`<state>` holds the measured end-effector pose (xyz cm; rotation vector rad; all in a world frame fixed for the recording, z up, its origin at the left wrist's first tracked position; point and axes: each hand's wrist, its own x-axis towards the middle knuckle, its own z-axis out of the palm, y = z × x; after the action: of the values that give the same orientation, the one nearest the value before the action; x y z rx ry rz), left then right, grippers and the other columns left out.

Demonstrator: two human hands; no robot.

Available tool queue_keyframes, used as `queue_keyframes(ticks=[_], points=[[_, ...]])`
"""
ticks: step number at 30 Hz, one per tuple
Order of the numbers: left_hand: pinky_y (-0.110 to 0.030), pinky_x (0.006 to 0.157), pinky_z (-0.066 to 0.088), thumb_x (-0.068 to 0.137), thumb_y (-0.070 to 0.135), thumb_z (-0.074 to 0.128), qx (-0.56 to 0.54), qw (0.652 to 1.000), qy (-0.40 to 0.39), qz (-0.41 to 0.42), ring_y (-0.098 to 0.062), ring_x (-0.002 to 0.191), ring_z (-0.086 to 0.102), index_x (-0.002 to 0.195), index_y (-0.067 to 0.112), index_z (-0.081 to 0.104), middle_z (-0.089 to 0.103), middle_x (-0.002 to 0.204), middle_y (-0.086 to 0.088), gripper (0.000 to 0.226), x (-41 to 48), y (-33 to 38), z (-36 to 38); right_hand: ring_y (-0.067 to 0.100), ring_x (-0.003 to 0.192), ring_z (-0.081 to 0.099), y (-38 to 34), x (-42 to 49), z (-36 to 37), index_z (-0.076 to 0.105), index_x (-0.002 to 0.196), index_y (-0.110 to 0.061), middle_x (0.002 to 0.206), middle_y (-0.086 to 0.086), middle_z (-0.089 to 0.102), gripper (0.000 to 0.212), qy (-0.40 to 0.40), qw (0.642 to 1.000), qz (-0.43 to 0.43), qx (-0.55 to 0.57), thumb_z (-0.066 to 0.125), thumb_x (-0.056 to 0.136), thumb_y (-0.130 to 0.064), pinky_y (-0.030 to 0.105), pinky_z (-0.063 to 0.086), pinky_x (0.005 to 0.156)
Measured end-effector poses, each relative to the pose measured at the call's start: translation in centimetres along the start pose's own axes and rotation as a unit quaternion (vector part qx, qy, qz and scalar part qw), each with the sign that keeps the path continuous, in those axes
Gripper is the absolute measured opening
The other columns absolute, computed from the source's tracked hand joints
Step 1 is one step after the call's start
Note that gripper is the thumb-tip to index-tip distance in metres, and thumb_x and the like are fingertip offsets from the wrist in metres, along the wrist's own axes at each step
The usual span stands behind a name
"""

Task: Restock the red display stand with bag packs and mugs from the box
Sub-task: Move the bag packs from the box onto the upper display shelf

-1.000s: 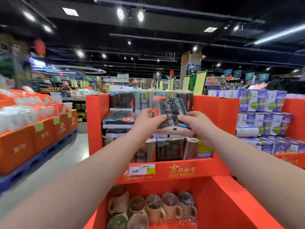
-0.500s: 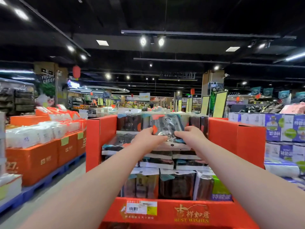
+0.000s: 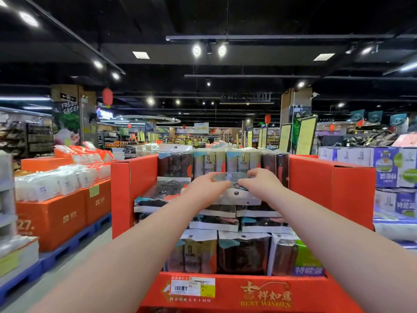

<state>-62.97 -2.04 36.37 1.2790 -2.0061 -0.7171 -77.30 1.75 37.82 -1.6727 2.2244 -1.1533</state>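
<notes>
Reaching over the red display stand (image 3: 329,184) with both bare arms stretched forward, the person holds one bag pack (image 3: 230,177) between the two hands. The left hand (image 3: 204,190) pinches the pack's left end, fingers curled over the top edge. The right hand (image 3: 261,184) grips the right end the same way. The pack lies nearly flat, its shiny wrapper catching the light, on or just above the top of the flat piles (image 3: 214,222) in the middle of the stand; from where I stand I cannot tell whether it is touching the pile beneath.

Behind the held pack a back row of packs (image 3: 216,163) stands upright against the rear of the stand, dark ones at each end and pale ones between. Nearer the person, a front row of packs (image 3: 243,254) stands upright too, with a green pack (image 3: 306,256) tucked at its right end. On the stand's front lip sits a white and yellow price label (image 3: 193,286), beside gold lettering.

Off to the left, orange boxes (image 3: 52,218) topped with white bagged goods rest on a blue pallet (image 3: 67,245). To the right, blue and white cartons (image 3: 392,168) are stacked just beyond the stand's side wall.
</notes>
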Motion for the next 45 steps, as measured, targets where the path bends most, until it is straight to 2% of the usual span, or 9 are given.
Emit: queue_keyframes(ticks=[6, 14, 19, 22, 27, 33, 36, 39, 45], points=[[-0.035, 0.106, 0.037, 0.084, 0.051, 0.061, 0.013, 0.996, -0.026, 0.09, -0.018, 0.131, 0.041, 0.141, 0.023, 0.042, 0.043, 0.145, 0.003, 0.067, -1.0, -1.4, -0.5, 0.025, 0.111, 0.058, -0.6, -1.8, -0.4, 0.065, 0.117, -0.012, 0.123, 0.009, 0.063, 0.05, -0.052, 0.996, -0.068, -0.035, 0.041, 0.096, -0.051, 0.037, 0.045, 0.093], [-0.043, 0.1, 0.044, 0.085, 0.029, 0.061, 0.099, 0.985, 0.099, 0.101, -0.025, 0.121, 0.05, 0.13, 0.024, 0.052, 0.046, 0.139, -0.001, 0.047, 0.4, -2.7, -1.3, 0.023, 0.111, 0.056, -0.2, -4.1, 0.0, 0.061, 0.118, -0.019, 0.115, 0.002, 0.066, 0.061, -0.017, 0.988, -0.125, -0.093, 0.023, 0.095, -0.061, 0.041, 0.044, 0.097], [-0.04, 0.092, 0.048, 0.091, 0.018, 0.05, 0.058, 0.984, 0.152, 0.077, -0.025, 0.11, 0.054, 0.124, 0.018, 0.056, 0.05, 0.134, -0.004, 0.034, 0.5, -3.1, -2.0, 0.021, 0.114, 0.054, 0.0, -3.5, -0.4, 0.063, 0.111, -0.029, 0.123, 0.0, 0.062, 0.032, -0.036, 0.987, -0.153, -0.038, 0.038, 0.092, -0.021, 0.045, 0.041, 0.102], [-0.039, 0.083, 0.05, 0.095, 0.02, 0.045, 0.036, 0.983, 0.143, 0.111, -0.026, 0.095, 0.059, 0.12, 0.017, 0.058, 0.054, 0.126, -0.003, 0.029, -0.4, -2.8, -1.5, 0.023, 0.129, 0.042, 1.3, -2.7, -1.1, 0.053, 0.126, -0.031, 0.142, -0.002, 0.046, 0.052, -0.057, 0.987, -0.115, -0.095, 0.045, 0.08, -0.009, 0.05, 0.036, 0.106], [-0.044, 0.103, 0.038, 0.095, 0.037, 0.046, 0.071, 0.975, 0.14, 0.155, -0.024, 0.121, 0.045, 0.117, 0.016, 0.062, 0.057, 0.124, -0.003, 0.034, -1.1, -2.7, -0.7, 0.025, 0.134, 0.037, 3.0, -2.3, -1.2, 0.039, 0.139, -0.037, 0.147, -0.002, 0.04, 0.062, -0.075, 0.979, -0.106, -0.158, 0.047, 0.08, -0.021, 0.048, 0.038, 0.104], [-0.039, 0.108, 0.032, 0.09, 0.036, 0.055, 0.113, 0.966, 0.159, 0.169, -0.021, 0.129, 0.036, 0.13, 0.019, 0.05, 0.047, 0.134, -0.001, 0.044, -1.8, -2.3, -0.5, 0.03, 0.126, 0.04, 2.2, -2.6, -0.5, 0.037, 0.141, -0.032, 0.142, -0.002, 0.045, 0.059, 0.046, 0.94, -0.097, -0.324, 0.051, 0.086, -0.05, 0.043, 0.035, 0.102], [-0.04, 0.109, 0.032, 0.091, 0.031, 0.055, 0.126, 0.968, 0.142, 0.165, -0.02, 0.131, 0.034, 0.133, 0.021, 0.048, 0.044, 0.137, 0.0, 0.044, -2.0, -1.9, -0.2, 0.025, 0.116, 0.049, 1.3, -3.0, 0.0, 0.047, 0.132, -0.027, 0.127, -0.002, 0.056, 0.061, 0.077, 0.949, -0.119, -0.282, 0.061, 0.081, -0.057, 0.039, 0.043, 0.093], [-0.044, 0.109, 0.034, 0.091, 0.031, 0.054, 0.136, 0.976, 0.091, 0.144, -0.021, 0.132, 0.035, 0.139, 0.025, 0.042, 0.039, 0.143, 0.001, 0.05, -2.2, -1.6, 0.4, 0.015, 0.101, 0.053, 1.0, -3.3, -0.4, 0.056, 0.125, -0.026, 0.119, -0.005, 0.061, 0.04, 0.018, 0.975, -0.173, -0.139, 0.06, 0.087, -0.039, 0.031, 0.045, 0.086], [-0.046, 0.111, 0.03, 0.09, 0.046, 0.052, 0.174, 0.976, 0.058, 0.121, -0.024, 0.136, 0.033, 0.145, 0.029, 0.031, 0.03, 0.151, 0.002, 0.061, -2.2, -1.1, 0.9, 0.021, 0.129, 0.044, 2.9, -2.2, -1.5, 0.049, 0.135, -0.019, 0.143, 0.003, 0.047, 0.05, -0.014, 0.994, -0.092, -0.049, 0.042, 0.089, -0.001, 0.031, 0.039, 0.1]])
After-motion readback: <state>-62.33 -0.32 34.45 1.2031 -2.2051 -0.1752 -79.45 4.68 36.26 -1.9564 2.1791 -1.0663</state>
